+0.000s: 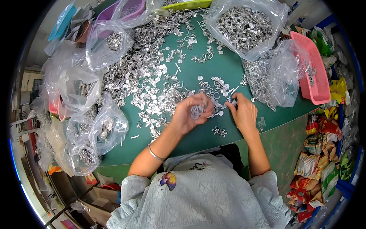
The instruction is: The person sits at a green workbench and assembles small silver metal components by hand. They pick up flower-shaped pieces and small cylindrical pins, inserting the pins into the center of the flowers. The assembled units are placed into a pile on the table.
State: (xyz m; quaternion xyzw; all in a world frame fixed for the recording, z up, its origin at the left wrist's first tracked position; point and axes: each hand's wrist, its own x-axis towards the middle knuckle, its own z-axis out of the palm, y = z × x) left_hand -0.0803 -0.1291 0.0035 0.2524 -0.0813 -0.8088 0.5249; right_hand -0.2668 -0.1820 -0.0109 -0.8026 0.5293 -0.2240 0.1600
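Note:
My left hand (187, 112) is turned partly palm up, its fingers curled around several silver ring-shaped pieces (197, 112); they are slightly blurred. To its right, my right hand (244, 112) hovers low over the table with thumb and fingertips pinched together. Whatever lies between those fingertips is too small to name. Between and beyond the hands, a loose heap of silver metal pieces (167, 95) spreads out, with flower shapes, leaf shapes, small discs and rings among them. Two flower-shaped pieces (219, 131) lie by themselves on the near side, between my forearms.
The green table (228, 68) carries a bigger heap (122, 72) at the left. Clear plastic bags of silver pieces stand at left (108, 126) and far right (244, 28). A pink basket (314, 72) sits at the right edge. Colourful packets (312, 164) fill a rack beyond it.

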